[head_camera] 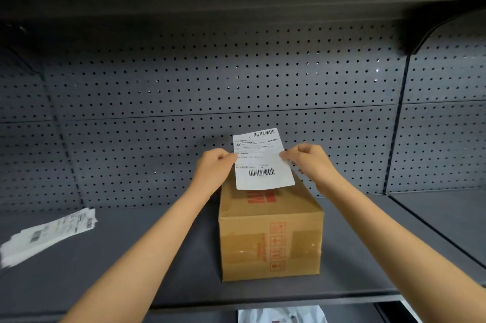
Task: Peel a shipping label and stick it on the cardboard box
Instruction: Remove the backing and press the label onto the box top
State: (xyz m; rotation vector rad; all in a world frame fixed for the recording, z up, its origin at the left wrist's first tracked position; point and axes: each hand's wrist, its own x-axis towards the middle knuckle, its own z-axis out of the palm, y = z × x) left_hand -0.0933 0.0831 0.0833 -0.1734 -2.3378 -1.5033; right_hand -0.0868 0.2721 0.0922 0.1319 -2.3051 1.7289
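The place is a dark grey metal shelf (131,257) with a perforated back panel (184,85) behind it, and the light is low. On the shelf stands a brown cardboard box (271,238), closed and taped, with red print on the top and on the front side.

A person holds a label (263,159) in the air above the far part of the box. The left hand (215,167) pinches the left edge of the label between the thumb and the fingers. The right hand (310,162) pinches the right edge in the same way. Between them the label is stretched rather flat, printed side to us, a little tilted. Its lower edge hangs just above the box top; I cannot tell if it touches the cardboard.

At the left side of the shelf, well apart from the box, lies a loose pile of papers (50,235) with barcodes, maybe more labels or backings.

About the progress, I judge this: the label is already in the hands and over the box, but it is not yet stuck. If the backing is already off, I cannot see, because only the front shows. What is left is to lower the label on the top of the box and to press it smooth.
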